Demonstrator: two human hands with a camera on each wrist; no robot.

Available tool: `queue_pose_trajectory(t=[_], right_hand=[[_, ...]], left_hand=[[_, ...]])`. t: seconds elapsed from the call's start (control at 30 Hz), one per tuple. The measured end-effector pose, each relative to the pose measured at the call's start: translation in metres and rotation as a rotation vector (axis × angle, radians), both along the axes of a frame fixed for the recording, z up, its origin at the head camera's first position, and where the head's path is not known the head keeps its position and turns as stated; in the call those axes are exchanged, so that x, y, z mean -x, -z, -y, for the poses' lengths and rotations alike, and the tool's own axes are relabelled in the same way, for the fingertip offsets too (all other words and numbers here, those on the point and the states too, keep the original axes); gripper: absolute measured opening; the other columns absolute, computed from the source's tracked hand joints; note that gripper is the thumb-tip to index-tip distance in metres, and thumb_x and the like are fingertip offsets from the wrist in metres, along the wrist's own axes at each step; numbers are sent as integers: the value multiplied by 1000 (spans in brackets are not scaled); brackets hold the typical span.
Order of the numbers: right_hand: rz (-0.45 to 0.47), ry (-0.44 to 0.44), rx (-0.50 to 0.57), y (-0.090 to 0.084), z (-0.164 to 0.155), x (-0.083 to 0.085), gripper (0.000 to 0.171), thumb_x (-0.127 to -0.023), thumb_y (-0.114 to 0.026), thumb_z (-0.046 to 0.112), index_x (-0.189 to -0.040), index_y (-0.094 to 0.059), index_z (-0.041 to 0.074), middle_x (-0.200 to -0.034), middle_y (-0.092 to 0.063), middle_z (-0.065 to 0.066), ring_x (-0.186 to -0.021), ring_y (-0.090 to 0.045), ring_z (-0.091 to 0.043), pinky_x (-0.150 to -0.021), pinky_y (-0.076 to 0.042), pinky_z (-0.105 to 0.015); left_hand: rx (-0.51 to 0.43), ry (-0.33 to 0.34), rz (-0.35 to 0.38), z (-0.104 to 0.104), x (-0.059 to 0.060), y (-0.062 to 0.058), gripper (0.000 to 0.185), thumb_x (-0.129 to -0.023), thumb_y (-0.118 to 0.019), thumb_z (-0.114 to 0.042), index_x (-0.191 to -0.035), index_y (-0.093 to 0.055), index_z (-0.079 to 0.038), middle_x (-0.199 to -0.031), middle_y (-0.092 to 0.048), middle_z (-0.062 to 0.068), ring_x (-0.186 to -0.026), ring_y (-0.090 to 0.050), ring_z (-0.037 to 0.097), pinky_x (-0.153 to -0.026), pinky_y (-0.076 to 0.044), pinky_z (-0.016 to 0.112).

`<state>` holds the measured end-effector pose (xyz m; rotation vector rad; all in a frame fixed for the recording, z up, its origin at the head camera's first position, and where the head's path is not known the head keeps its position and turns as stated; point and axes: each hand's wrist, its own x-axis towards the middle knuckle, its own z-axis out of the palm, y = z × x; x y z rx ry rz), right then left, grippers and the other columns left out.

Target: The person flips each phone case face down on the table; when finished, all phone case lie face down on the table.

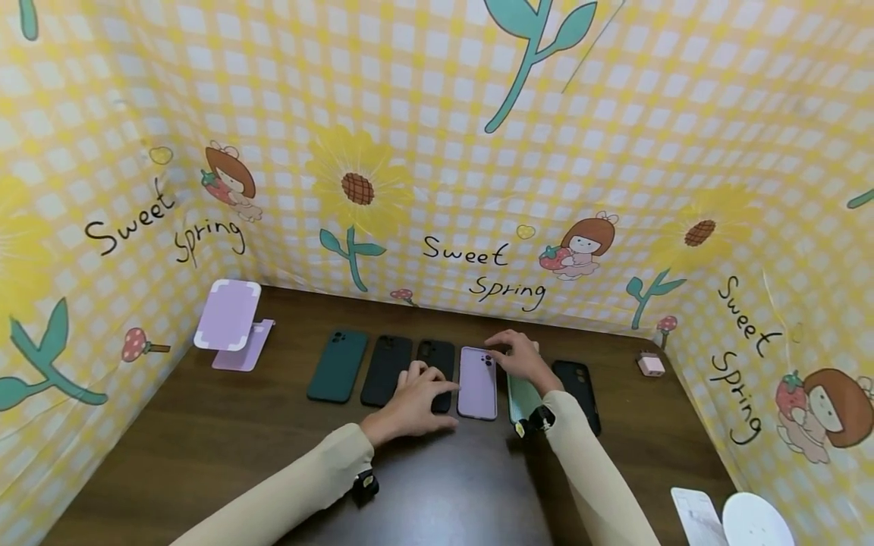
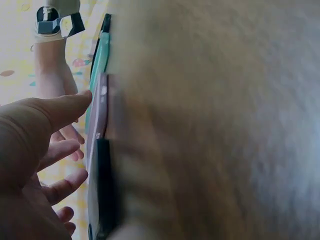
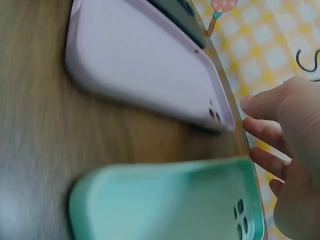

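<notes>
A row of phone cases lies on the table. In the head view, my left hand hovers over a black phone case, its thumb and fingers spread beside the lilac phone case. My right hand is above the mint green phone case, fingertips near the lilac case's upper right corner. In the right wrist view the lilac case and mint case lie open side up, with camera cutouts showing. Neither hand visibly holds anything; fingertip contact with the lilac case is unclear.
Left in the row are a teal case and another black case; a black case lies at its right end. A lilac stand, a pink charger plug and a white round object stand farther out.
</notes>
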<state>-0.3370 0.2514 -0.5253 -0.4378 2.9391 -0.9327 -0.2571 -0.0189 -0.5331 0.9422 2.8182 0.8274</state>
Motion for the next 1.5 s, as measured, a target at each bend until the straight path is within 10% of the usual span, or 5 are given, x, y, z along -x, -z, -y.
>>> queue_pose_trajectory(t=[0.67, 1.0, 1.5], right_hand=[[-1, -84, -194, -3, -4, 1, 24, -96, -68, 10, -117, -78, 16, -130, -69, -5, -124, -60, -34, -96, -28, -54], [8, -77, -247, -1, -10, -6, 24, -96, -72, 13, -118, -78, 21, -124, -69, -1, -119, -61, -29, -94, -28, -51], [48, -28, 99, 9, -12, -3, 39, -100, -63, 4, -138, -63, 13, -126, -71, -9, -123, -62, -33, -109, -22, -62]], left_hand=[[77, 72, -51, -23, 2, 2, 3, -92, -78, -28, -95, -76, -29, -109, -63, -5, -124, -39, 24, -95, -31, 42], [149, 84, -81, -37, 1, 5, 16, -94, -75, -37, -82, -66, -32, -100, -59, -7, -121, -41, 23, -96, -32, 40], [27, 50, -113, -30, 0, 4, 11, -100, -68, -34, -92, -69, -25, -110, -61, -1, -126, -42, 24, -107, -34, 47]])
